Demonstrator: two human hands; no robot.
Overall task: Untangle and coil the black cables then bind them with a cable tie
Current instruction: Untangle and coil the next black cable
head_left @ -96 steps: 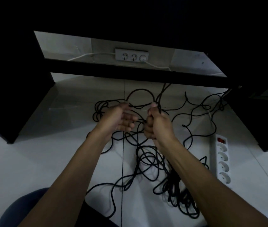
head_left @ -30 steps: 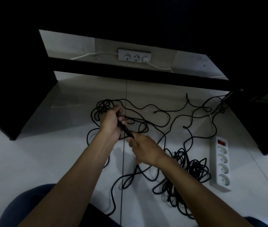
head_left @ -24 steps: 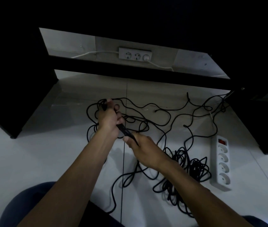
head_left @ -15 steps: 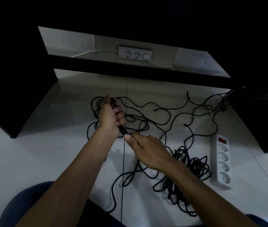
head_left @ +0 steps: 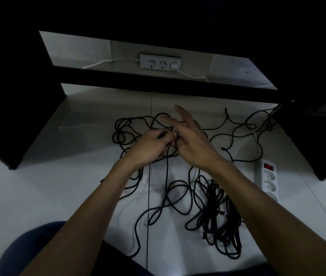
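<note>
Black cables (head_left: 178,198) lie in loose loops and a dense tangle (head_left: 217,222) on the white floor under a dark desk. My left hand (head_left: 150,146) is curled round a bundle of cable strands near the middle, a black plug end showing at its knuckles. My right hand (head_left: 192,138) is right beside it, touching it, with fingers stretched out forward and a strand passing under its palm. One cable hangs from the hands down to the floor.
A white power strip (head_left: 268,181) with a red switch lies on the floor at the right. A white wall socket block (head_left: 160,63) with a white lead sits behind the desk's dark crossbar (head_left: 168,87). Dark desk sides stand left and right.
My right hand has risen from the cable near the floor to beside my left hand and spread its fingers. My left hand has kept its grip on the bundle and shifted right.
</note>
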